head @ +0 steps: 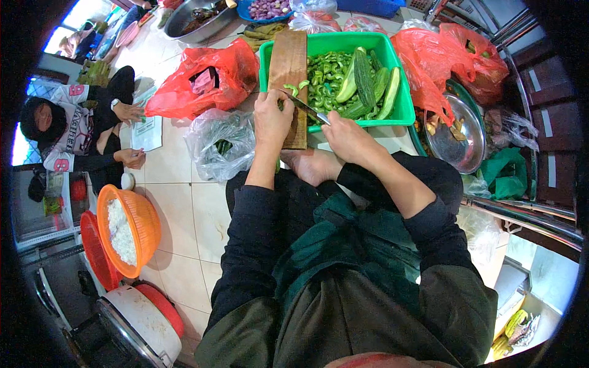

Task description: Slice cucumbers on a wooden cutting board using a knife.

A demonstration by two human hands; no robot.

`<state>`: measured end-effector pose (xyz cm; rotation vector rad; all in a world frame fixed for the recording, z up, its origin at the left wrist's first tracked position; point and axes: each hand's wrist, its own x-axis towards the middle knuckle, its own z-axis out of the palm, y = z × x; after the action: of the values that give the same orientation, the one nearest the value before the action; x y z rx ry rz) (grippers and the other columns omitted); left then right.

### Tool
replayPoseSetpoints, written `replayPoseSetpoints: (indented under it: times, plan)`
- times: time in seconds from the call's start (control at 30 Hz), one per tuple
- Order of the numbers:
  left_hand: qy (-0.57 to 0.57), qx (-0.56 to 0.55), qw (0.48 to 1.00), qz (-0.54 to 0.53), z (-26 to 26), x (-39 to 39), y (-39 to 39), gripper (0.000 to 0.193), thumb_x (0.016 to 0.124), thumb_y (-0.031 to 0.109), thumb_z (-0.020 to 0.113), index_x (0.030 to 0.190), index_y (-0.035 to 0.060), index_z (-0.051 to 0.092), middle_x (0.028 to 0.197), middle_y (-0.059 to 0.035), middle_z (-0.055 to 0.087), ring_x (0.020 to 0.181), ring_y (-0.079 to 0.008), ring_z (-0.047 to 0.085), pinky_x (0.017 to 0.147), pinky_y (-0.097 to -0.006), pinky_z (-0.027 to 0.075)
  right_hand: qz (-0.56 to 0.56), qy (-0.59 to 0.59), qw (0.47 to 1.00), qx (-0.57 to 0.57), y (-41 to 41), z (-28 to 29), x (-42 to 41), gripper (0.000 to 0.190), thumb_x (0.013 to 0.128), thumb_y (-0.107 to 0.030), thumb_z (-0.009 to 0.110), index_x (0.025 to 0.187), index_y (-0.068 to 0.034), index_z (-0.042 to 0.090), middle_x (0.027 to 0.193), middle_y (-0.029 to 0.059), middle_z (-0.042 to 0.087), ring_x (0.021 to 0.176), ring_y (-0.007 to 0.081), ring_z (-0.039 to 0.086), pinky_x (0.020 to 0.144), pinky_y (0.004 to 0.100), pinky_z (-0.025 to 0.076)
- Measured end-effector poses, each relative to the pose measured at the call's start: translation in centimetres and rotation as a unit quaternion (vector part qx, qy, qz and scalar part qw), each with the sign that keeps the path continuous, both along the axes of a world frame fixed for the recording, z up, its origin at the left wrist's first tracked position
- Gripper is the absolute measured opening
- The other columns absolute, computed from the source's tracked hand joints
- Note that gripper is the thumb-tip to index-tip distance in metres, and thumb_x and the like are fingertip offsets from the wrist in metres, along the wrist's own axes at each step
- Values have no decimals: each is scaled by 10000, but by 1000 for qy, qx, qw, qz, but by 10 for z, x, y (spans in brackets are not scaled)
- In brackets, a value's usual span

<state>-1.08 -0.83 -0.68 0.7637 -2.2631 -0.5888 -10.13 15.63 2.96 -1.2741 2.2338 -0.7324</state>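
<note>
My right hand (347,135) grips the handle of a knife (308,109), its blade reaching left across a wooden board (288,50). On the board, my left hand (272,115) pinches a piece of green vegetable mostly hidden by the fingers, close to the knife tip. Two curved slices (297,86) lie just beyond the fingertips. The board rests over the left part of a green plastic basin (267,60). Inside the basin are many crescent slices (322,69) and several larger green gourds (365,80), some apparently halved.
Left of the basin sit a red plastic bag (207,60) and a clear bag (216,156). A metal bowl (469,138) and red bags (428,60) stand right. An orange basket (149,230) holds white shreds. Another person (69,124) sits at left; a large metal basin (177,27) stands farther back.
</note>
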Motion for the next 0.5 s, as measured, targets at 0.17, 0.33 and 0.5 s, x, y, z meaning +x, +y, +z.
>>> replayPoseSetpoints:
  times: [0.17, 0.33, 0.5]
  plan:
    - [-4, 0, 1000, -7, 3, -6, 3, 132, 750, 127, 654, 838, 34, 624, 808, -168, 584, 794, -351, 583, 730, -430, 472, -4, -1, 1000, 2, -9, -10, -1, 262, 918, -192, 463, 935, 69, 456, 859, 317, 605, 845, 466, 596, 749, 525, 459]
    - [12, -27, 1000, -11, -4, -5, 1, 129, 748, 126, 650, 834, 33, 628, 817, -172, 586, 800, -355, 581, 735, -435, 474, -7, -23, 999, 26, -23, -16, -7, 273, 911, -196, 469, 944, 74, 461, 887, 321, 603, 865, 465, 592, 755, 521, 460]
    - [8, -34, 999, 15, -2, -3, 2, 123, 743, 124, 648, 823, 31, 630, 804, -174, 588, 791, -353, 582, 728, -432, 480, -21, -17, 1000, -10, 0, -11, -10, 278, 918, -209, 468, 959, 65, 448, 873, 324, 600, 836, 477, 588, 740, 534, 454]
